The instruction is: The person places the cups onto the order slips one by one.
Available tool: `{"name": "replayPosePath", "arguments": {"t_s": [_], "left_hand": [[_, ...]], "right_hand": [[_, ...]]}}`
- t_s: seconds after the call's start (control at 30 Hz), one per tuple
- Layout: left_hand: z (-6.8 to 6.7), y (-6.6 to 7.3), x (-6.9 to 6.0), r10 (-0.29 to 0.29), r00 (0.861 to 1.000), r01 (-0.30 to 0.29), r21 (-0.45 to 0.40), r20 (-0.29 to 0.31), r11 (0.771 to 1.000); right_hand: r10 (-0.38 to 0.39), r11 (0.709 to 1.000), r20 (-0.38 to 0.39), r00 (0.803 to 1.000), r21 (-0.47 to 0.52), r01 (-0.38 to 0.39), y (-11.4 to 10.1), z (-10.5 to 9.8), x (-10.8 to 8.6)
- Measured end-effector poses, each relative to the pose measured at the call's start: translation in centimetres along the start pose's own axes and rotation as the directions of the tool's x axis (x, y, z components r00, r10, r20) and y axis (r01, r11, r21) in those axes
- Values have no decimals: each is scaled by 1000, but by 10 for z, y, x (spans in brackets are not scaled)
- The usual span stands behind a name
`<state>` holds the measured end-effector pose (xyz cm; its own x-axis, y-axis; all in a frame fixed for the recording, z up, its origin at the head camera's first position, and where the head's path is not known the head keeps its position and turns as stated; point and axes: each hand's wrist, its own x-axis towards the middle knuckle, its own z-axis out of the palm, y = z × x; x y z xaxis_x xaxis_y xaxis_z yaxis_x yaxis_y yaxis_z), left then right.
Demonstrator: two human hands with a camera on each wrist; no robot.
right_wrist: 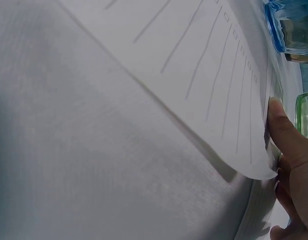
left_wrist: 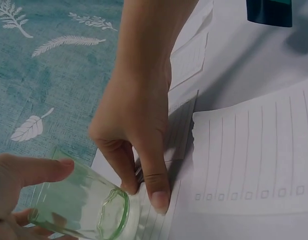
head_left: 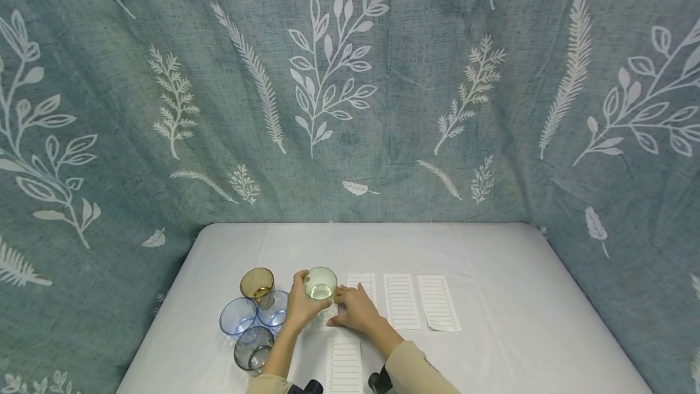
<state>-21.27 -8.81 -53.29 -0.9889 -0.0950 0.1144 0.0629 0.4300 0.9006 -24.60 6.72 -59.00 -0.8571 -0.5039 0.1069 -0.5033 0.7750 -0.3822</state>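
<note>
My left hand (head_left: 302,304) grips a pale green glass (head_left: 320,284) by its sides, held tilted above the table. In the left wrist view the base of the glass (left_wrist: 76,202) points toward my right hand (left_wrist: 136,120). My right hand (head_left: 358,312) reaches down beside the glass, thumb and fingers set apart, the tips touching a lined paper slip (left_wrist: 169,192). Part of that slip is hidden under both hands. In the right wrist view the right thumb (right_wrist: 284,127) lies beyond the curled end of another slip (right_wrist: 194,85).
Left of my left hand stand an amber glass (head_left: 257,283), two blue glasses, one being the nearer-left blue glass (head_left: 238,316), and a grey glass (head_left: 254,348). More lined slips (head_left: 401,301) lie to the right, and one slip (head_left: 344,366) in front. A leaf-patterned curtain (head_left: 404,108) hangs behind.
</note>
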Motion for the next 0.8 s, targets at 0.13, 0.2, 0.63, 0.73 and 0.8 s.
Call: {"name": "replayPosePath", "arguments": {"t_s": [0.13, 0.2, 0.63, 0.73, 0.8], "left_hand": [[5, 0, -1, -6, 1000, 6, 2, 12, 1000], [8, -2, -1, -3, 1000, 3, 13, 0, 1000], [18, -18, -7, 9, 998, -8, 25, -63, 1000], [20, -21, -8, 18, 998, -16, 34, -63, 999], [20, -22, -8, 29, 998, -27, 34, -62, 999]], "right_hand": [[5, 1000, -5, 1000, -1, -5, 0, 0, 0], [7, 1000, -6, 1000, 0, -7, 0, 0, 0], [-4, 1000, -25, 1000, -8, 3, -4, 0, 0], [-6, 1000, -30, 1000, -13, 6, -3, 1, -1], [-3, 1000, -31, 1000, -9, 3, -3, 1, -2]]}}
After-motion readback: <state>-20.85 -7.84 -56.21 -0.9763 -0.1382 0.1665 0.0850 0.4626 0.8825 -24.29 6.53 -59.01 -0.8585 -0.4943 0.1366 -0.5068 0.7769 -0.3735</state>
